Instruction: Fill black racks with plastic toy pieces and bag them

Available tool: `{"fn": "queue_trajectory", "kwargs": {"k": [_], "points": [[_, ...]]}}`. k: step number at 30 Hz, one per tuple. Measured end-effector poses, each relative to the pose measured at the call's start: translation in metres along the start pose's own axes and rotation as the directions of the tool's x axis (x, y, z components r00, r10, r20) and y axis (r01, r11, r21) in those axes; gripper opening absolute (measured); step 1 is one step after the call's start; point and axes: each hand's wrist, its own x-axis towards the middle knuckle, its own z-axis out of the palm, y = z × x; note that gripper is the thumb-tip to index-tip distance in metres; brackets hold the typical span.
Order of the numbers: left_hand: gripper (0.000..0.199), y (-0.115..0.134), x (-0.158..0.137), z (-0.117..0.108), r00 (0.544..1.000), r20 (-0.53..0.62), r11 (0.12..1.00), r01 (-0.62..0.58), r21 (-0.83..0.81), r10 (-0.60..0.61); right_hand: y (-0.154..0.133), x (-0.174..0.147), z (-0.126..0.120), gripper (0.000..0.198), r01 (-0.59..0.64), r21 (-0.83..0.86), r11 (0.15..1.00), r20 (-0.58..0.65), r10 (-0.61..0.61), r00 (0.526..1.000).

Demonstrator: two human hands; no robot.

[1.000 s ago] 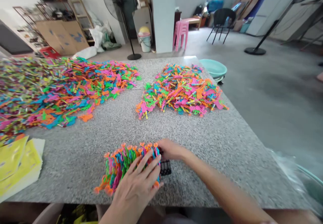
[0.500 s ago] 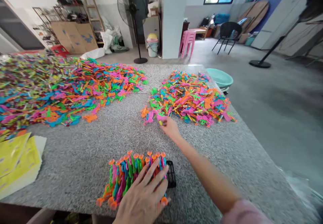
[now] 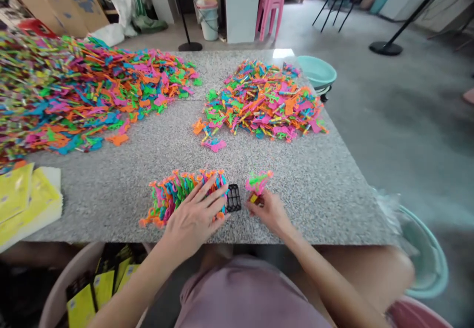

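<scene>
Pink-green toys (image 3: pixel 256 183) blur in the right hand's (image 3: pixel 273 213) pinching grip, the spread left hand (image 3: pixel 195 215) partly hiding lined-up toys (image 3: pixel 170 197).

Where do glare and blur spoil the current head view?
In the head view, glare whitens a far patch of the tabletop; also in the head view, the pieces in the right hand look blurred, and the larger pile smears toward the frame's left edge.

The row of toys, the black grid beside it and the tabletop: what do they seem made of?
Row of toys: probably moulded plastic, given the solid bright colours; gloss is unclear.
Black grid: likely plastic, with smooth-looking dark bars; painted metal is possible.
Tabletop: granite or imitation, being speckled grey; the bright reflection at its far end suggests polish.
</scene>
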Motion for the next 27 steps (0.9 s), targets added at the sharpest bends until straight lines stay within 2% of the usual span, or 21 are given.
{"fn": "queue_trajectory", "kwargs": {"k": [3,7,10,13,16,19,21,22,24,25,26,27], "points": [[0.023,0.0,0.0,0.0,1.0,-0.007,1.0,0.0,0.024,0.0,-0.004,-0.014,0.019,0.003,-0.004,-0.101,0.995,0.015,0.006,1.0],[0.022,-0.001,-0.001,0.002,1.0,-0.014,0.999,-0.016,0.029,0.016,-0.005,-0.013,0.041,0.003,0.105,-0.135,0.985,0.013,-0.104,0.994],[0.025,-0.001,-0.002,0.003,1.0,-0.012,1.0,-0.015,0.008,0.015,-0.009,-0.007,0.048,0.007,0.161,-0.297,0.941,0.0,-0.169,0.986],[0.032,-0.001,-0.003,0.004,1.0,-0.029,1.0,0.009,-0.009,-0.009,-0.016,-0.001,0.051,0.01,0.247,-0.404,0.881,0.055,-0.246,0.968],[0.047,0.001,-0.001,0.004,0.998,-0.052,0.999,0.035,-0.014,-0.036,-0.025,-0.001,0.057,0.015,0.278,-0.494,0.824,0.146,-0.237,0.961],[0.047,0.002,-0.001,0.005,0.998,-0.049,1.0,0.025,-0.011,-0.026,-0.028,-0.006,0.061,0.027,0.264,-0.558,0.787,0.191,-0.187,0.963],[0.043,0.003,-0.002,0.008,0.998,-0.056,1.0,0.027,0.001,-0.027,-0.025,-0.004,0.055,0.03,0.276,-0.548,0.79,0.221,-0.182,0.958],[0.042,0.002,-0.003,0.01,0.998,-0.064,1.0,0.03,0.008,-0.029,-0.023,0.001,0.047,0.028,0.301,-0.52,0.799,0.277,-0.176,0.945],[0.04,0.002,-0.004,0.014,0.995,-0.097,0.999,0.029,0.021,-0.027,-0.021,0.023,0.025,0.021,0.354,-0.463,0.813,0.415,-0.154,0.897],[0.038,0.001,-0.005,0.016,0.993,-0.119,0.999,0.027,0.029,-0.024,-0.023,0.039,0.013,0.019,0.365,-0.464,0.807,0.445,-0.144,0.884],[0.036,0.001,-0.005,0.018,0.99,-0.139,0.999,0.027,0.039,-0.022,-0.027,0.059,0.003,0.02,0.365,-0.5,0.785,0.423,-0.146,0.894],[0.035,0.001,-0.005,0.019,0.987,-0.157,0.998,0.028,0.05,-0.02,-0.033,0.081,-0.003,0.024,0.339,-0.58,0.741,0.325,-0.171,0.93]]}}
